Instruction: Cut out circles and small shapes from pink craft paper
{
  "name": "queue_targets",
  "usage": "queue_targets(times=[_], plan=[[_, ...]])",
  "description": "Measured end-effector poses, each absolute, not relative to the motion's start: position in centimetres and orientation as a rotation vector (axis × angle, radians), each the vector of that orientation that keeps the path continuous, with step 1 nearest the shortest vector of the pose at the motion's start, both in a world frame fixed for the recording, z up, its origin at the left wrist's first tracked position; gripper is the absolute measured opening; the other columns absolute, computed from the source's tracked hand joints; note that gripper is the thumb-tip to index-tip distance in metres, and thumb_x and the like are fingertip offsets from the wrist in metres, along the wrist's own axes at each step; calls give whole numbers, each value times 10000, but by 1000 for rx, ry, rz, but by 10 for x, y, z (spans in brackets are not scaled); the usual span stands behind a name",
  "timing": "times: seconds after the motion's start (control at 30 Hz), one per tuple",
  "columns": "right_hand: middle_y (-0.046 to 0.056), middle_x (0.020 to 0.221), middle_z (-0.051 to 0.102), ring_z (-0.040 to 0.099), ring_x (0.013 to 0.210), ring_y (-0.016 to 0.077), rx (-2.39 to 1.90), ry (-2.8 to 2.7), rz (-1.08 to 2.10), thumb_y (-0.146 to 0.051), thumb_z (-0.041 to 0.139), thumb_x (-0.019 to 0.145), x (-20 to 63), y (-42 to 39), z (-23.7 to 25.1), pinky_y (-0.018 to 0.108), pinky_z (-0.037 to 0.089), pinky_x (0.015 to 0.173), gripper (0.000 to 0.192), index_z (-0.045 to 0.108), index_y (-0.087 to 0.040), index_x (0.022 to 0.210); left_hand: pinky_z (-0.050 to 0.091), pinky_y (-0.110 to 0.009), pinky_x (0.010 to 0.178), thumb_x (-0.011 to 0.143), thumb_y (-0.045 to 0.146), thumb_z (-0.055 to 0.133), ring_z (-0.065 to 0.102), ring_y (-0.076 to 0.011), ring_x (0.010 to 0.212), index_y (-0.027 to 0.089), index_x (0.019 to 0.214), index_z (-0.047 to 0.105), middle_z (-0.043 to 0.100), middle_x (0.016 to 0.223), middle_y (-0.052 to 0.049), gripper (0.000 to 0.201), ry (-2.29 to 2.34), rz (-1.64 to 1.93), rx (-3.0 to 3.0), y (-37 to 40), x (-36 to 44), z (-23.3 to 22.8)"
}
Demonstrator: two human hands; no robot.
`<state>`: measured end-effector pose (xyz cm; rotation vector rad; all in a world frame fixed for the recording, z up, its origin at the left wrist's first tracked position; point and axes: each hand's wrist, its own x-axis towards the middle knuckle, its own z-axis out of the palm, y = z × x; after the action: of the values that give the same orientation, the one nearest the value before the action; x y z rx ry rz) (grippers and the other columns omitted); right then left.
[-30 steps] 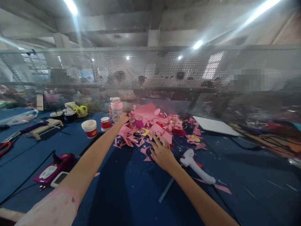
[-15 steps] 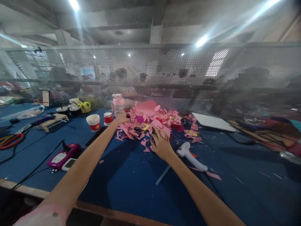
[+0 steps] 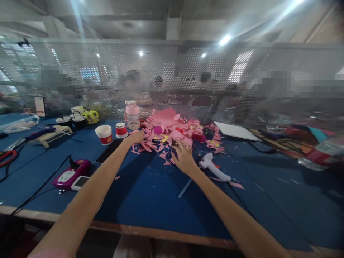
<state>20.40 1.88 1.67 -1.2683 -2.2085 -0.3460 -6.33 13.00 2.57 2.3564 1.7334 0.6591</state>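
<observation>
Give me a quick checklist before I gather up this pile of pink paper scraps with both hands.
1. Left hand at the left edge of the pink paper scraps: ok.
2. Right hand flat on the pile's near edge: ok.
3. White glue gun lies close beside the right hand, apart from it: not ok, may get swept along.
4. Glass jar with pink lid upright just beyond the left hand: ok, but close.
5. Sharp tools hidden under the scraps: cannot tell.

Craft workshop: you face a blue bench with paper scraps at centre, glue gun right of them, paint tubs left, mesh partition across the upper frame.
</observation>
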Motion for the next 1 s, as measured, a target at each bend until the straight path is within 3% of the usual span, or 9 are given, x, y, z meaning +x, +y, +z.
queue_targets(times=[0.27, 0.47, 0.73, 1.0], plan=[[109, 1312, 413, 334, 1140, 264, -1248, -2185, -322, -258, 418, 830, 203, 17, 16, 407, 266, 961, 311, 596, -131, 1051, 360, -317, 941, 685, 17, 441, 504, -212, 1098, 140, 1103, 509, 571, 1147, -131, 440, 1663, 759, 2492, 131, -87, 56], [113, 1280, 440, 354, 1123, 274, -1243, -2171, -315, -252, 412, 826, 203, 19, 15, 418, 273, 951, 311, 604, -128, 1038, 420, -300, 882, 761, 123, 447, 571, -202, 1004, 136, 1148, 477, 620, 1074, -98, 389, 1749, 951, 2424, 122, -100, 75], [105, 1285, 437, 354, 1109, 253, -1239, -2167, -339, -253, 409, 833, 204, 18, 18, 394, 275, 954, 302, 600, -134, 1035, 396, -278, 918, 772, 72, 390, 551, -167, 1043, 138, 1119, 516, 605, 1121, -76, 376, 1701, 1144, 2387, 119, -94, 85], [111, 1270, 444, 372, 1082, 257, -1236, -2138, -346, -233, 426, 818, 204, 18, 20, 398, 291, 937, 282, 593, -133, 1022, 402, -296, 907, 770, 159, 492, 576, -170, 998, 113, 1179, 446, 633, 1056, -101, 414, 1655, 1216, 2366, 125, -95, 77]])
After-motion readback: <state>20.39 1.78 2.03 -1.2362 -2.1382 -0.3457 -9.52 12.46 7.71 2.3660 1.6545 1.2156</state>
